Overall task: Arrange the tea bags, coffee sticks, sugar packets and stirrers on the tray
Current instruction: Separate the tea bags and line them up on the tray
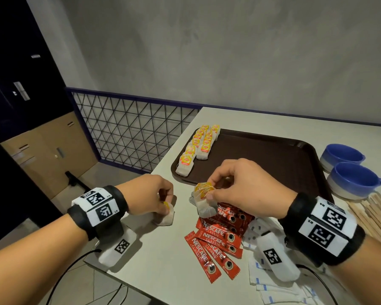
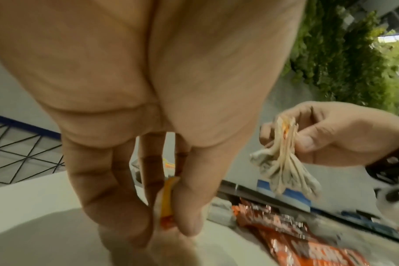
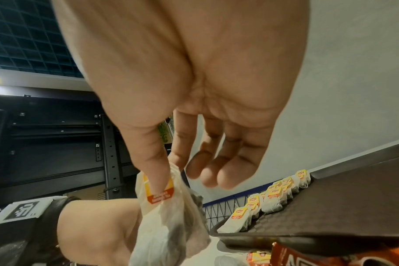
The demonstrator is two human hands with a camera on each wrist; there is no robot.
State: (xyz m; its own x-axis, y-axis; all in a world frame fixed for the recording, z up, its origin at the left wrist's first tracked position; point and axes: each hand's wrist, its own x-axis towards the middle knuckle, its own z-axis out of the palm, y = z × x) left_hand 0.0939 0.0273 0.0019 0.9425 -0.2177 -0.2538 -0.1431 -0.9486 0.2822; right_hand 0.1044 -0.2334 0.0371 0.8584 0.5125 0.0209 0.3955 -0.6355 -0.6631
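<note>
Papery tea bags pinched in both hands above the tabletop's near left part.

The right hand [image 1: 246,188] has its grip clamped, thumb against forefinger, on a bunch of tea bags [image 1: 205,200], limp gauzy pouches with yellow tags, hanging over the red coffee sticks [image 1: 218,238]. The left hand [image 1: 149,194] has its grip together on a single tea bag [image 1: 166,216], whose soft pouch touches the tabletop [image 1: 163,260]. On the dark brown tray [image 1: 273,164], textured and round-cornered, two overlapping rows of tea bags [image 1: 198,146] run along its left edge. The glossy foil coffee sticks fan out by the tray's near edge; white sugar packets [image 1: 273,282] with blue print lie toward the tabletop's near right corner. Flat wooden stirrers [image 1: 376,214] are piled at the right edge, beside two blue bowls [image 1: 348,170].
</note>
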